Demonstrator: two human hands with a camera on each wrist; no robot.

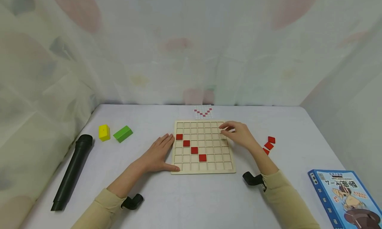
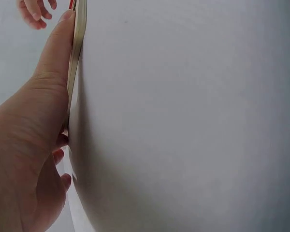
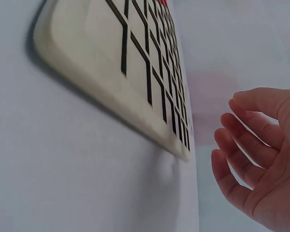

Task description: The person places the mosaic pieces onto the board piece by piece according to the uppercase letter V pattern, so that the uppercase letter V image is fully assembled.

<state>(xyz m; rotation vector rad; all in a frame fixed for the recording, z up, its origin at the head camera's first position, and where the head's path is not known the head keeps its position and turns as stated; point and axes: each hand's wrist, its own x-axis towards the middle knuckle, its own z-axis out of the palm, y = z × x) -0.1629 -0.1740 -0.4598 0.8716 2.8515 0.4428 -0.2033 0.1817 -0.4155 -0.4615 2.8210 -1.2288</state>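
A square wooden grid board lies on the table. Several red square tiles sit in its cells, stepping diagonally down from the left edge. My left hand rests along the board's left side with fingers straight, thumb over the near left corner; the left wrist view shows the thumb along the board's edge. Over the board's far right part hovers my right hand, its fingers loosely bent and apart from the thumb. In the right wrist view no tile shows between those fingers.
Loose red tiles lie right of the board, beside my forearm. A small card with red squares in a V stands behind the board. Yellow and green blocks and a black tube are left, a blue box right.
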